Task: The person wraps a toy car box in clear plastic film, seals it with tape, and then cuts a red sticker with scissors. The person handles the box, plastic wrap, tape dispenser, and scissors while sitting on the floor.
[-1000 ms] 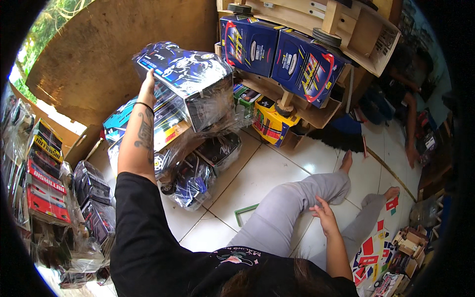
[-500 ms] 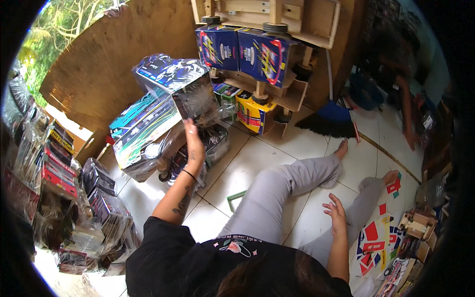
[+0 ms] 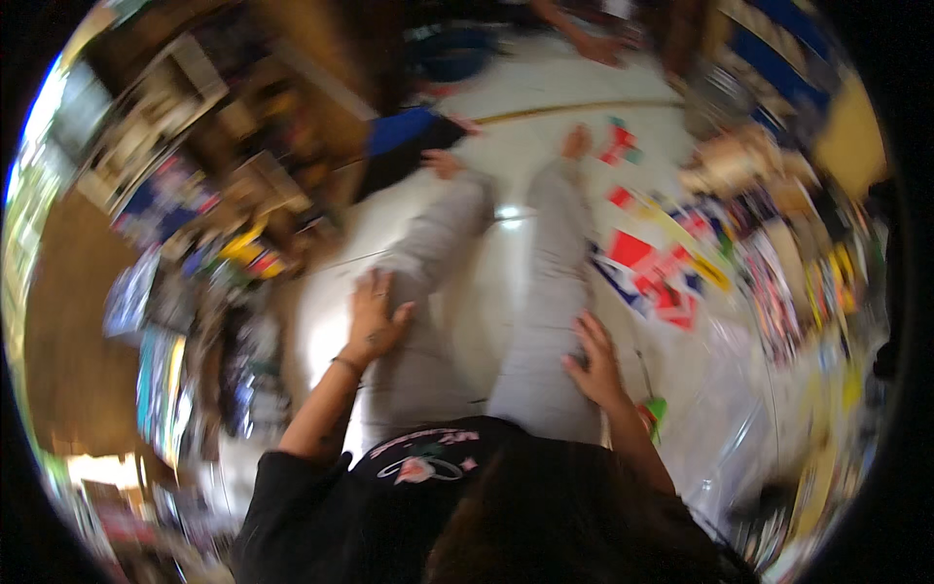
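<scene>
My left hand point(image 3: 377, 316) rests on the left leg of my grey trousers point(image 3: 428, 248), near the knee, fingers spread and nothing in it. On the outer side of my right thigh lies my right hand point(image 3: 594, 360), also open, with its fingers apart and holding nothing. Red, yellow and blue printed cutouts point(image 3: 654, 273) are scattered on the floor beyond my right hand. Crumpled clear plastic sheeting point(image 3: 725, 409) spreads to the right of it, and a small green and orange thing point(image 3: 652, 414) sits by my right forearm. Motion blurs much of the picture.
Plastic-wrapped boxes point(image 3: 163, 375) and wooden frames point(image 3: 156, 117) crowd the left side. A broom with black bristles and a blue top point(image 3: 401, 136) lies past my left foot. Another person's hand point(image 3: 603, 49) is at the far edge, near a dark blue basin point(image 3: 452, 54). Stacked goods point(image 3: 769, 282) line the right.
The view has swung right. My left hand has moved from beside the wrapped boxes onto my left leg. My right hand, raised before, has come down onto my right thigh.
</scene>
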Motion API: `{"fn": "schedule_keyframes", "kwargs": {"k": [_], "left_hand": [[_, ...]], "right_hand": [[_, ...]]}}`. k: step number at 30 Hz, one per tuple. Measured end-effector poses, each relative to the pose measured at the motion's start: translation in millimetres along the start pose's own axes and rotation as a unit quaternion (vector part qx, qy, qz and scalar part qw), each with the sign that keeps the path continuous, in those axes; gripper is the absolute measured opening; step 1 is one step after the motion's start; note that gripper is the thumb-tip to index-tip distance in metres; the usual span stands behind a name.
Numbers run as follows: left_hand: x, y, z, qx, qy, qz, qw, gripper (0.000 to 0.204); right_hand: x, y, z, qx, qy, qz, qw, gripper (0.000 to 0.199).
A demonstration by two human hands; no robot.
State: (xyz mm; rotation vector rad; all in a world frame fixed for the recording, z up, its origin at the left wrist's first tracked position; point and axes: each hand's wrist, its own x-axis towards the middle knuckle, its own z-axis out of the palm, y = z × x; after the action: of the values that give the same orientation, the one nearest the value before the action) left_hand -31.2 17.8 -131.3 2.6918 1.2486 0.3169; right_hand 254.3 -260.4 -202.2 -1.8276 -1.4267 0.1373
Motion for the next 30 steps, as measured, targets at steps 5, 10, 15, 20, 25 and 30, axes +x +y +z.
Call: {"fn": "schedule_keyframes", "kwargs": {"k": [5, 10, 15, 20, 25, 30], "left_hand": [[46, 14, 25, 0.121, -0.136, -0.047, 0.982, 0.09], [48, -9, 38, 0.115, -0.066, 0.03, 0.991, 0.084], [37, -24, 39, 0.039, 0.01, 0.076, 0.996, 0.067], [47, -4, 38, 0.071, -0.001, 0.066, 0.995, 0.068], [52, 8, 35, 0.093, -0.01, 0.071, 0.993, 0.069], [52, 8, 35, 0.116, -0.005, 0.095, 0.989, 0.069]], "right_hand": [[-29, 32, -7, 0.102, 0.041, 0.156, 0.982, 0.054], [-7, 107, -15, 0.113, 0.212, 0.263, 0.934, 0.04], [65, 179, -14, 0.021, 0.277, 0.319, 0.906, 0.042], [115, 196, 24, -0.137, 0.211, 0.288, 0.924, 0.044], [105, 154, 73, -0.23, 0.097, 0.223, 0.942, 0.053], [80, 158, 42, -0.283, 0.163, 0.317, 0.89, 0.062]]}}
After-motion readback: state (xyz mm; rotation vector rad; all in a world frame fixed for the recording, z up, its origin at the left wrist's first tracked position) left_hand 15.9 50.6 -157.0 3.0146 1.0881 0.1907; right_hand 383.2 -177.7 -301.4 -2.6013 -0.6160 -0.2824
